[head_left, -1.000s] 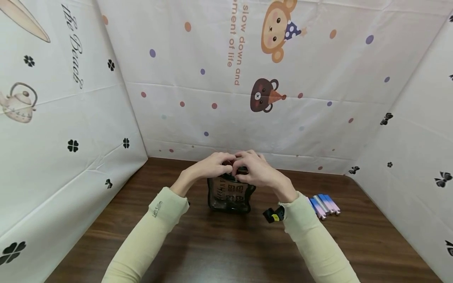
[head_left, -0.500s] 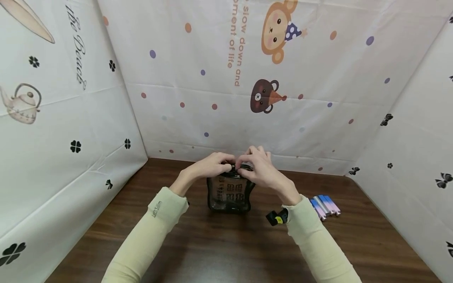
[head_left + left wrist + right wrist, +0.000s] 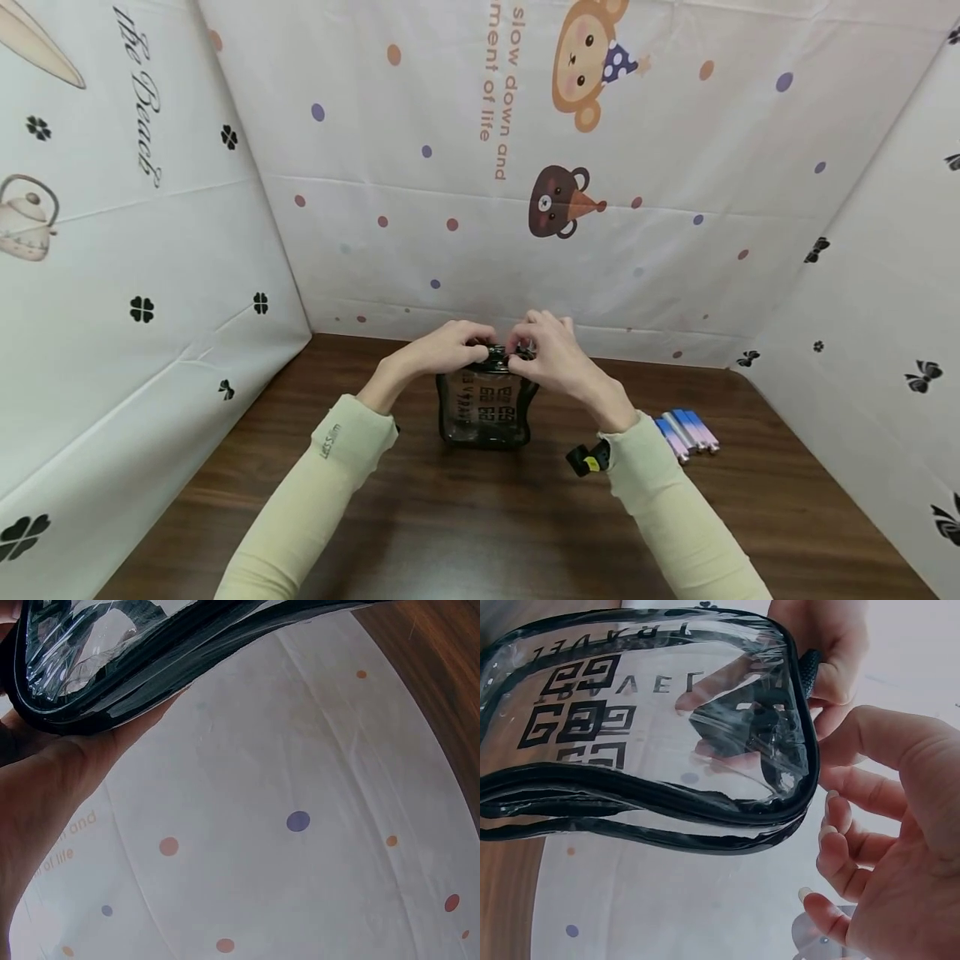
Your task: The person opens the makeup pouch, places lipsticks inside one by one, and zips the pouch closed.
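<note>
A clear travel pouch (image 3: 483,412) with black trim and dark printed letters stands upright on the wooden table. My left hand (image 3: 446,350) grips its top edge on the left; in the left wrist view, that hand (image 3: 67,776) is partly covered by the black trim (image 3: 142,694). At the top edge on the right, the thumb and forefinger of my right hand (image 3: 553,357) pinch the pouch; exactly what lies between the fingertips is hidden. The right wrist view shows the right hand's (image 3: 915,817) other fingers loosely bent, away from the pouch (image 3: 607,716).
Several slim blue-and-pink sticks (image 3: 688,433) lie side by side on the table (image 3: 465,533), right of the pouch. Printed white cloth (image 3: 450,183) stands behind and along both sides. A small black camera (image 3: 588,460) is at the right wrist.
The right hand's fingers have lifted and shifted slightly right along the pouch's top edge, parting from the left fingers. The left hand stays in nearly the same place, still gripping.
</note>
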### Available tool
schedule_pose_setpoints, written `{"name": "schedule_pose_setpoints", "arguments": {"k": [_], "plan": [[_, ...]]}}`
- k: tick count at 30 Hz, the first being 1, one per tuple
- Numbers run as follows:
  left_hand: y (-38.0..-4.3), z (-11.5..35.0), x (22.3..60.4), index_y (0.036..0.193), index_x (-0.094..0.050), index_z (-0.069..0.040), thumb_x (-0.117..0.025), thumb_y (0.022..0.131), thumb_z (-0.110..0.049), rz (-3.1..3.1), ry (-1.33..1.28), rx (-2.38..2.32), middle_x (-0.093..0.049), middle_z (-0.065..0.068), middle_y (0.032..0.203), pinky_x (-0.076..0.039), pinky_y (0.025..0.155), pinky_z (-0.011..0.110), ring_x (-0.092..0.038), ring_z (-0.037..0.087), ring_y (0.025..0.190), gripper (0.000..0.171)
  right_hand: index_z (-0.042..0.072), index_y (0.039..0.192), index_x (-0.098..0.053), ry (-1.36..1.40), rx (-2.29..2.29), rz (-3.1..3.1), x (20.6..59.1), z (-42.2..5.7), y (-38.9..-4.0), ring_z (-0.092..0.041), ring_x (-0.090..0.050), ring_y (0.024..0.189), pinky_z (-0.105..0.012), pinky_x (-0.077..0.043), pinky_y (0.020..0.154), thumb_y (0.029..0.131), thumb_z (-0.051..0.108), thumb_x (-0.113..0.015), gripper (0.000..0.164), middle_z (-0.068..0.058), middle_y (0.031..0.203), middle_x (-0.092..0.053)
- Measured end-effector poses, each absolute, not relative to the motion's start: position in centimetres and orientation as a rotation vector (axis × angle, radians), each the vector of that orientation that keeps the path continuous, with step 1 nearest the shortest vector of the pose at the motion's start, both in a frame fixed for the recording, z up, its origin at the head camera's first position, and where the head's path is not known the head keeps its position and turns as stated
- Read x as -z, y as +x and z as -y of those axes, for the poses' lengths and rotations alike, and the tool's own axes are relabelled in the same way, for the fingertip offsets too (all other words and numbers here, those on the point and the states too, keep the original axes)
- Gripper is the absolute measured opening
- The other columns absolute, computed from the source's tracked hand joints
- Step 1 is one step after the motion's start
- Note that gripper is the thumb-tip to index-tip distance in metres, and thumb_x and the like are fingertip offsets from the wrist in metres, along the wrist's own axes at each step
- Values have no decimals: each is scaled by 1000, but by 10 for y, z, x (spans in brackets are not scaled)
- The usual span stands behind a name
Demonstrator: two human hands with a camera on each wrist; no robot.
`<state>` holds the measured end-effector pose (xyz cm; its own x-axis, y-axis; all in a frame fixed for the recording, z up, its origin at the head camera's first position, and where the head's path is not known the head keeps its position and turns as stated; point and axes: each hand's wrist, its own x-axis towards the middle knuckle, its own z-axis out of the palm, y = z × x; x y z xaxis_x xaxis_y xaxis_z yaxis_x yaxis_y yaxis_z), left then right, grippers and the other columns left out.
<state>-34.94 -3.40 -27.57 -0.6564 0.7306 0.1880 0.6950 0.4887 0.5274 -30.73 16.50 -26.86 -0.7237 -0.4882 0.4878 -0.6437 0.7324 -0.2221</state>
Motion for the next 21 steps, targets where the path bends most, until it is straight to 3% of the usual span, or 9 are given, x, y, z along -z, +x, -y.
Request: {"name": "schedule_pose_setpoints", "arguments": {"k": [21], "plan": [[-342,29,276,100,-64,-17,-40,88,-11,-2711,1241,-918,-57,-1,79,-34,60,25,-37,11,55,27,17,74,-64,846,-582,2519,271,-173,-302,-13,-40,66,-39,-20,74,76,13,-60,6,0,73,-48]]}}
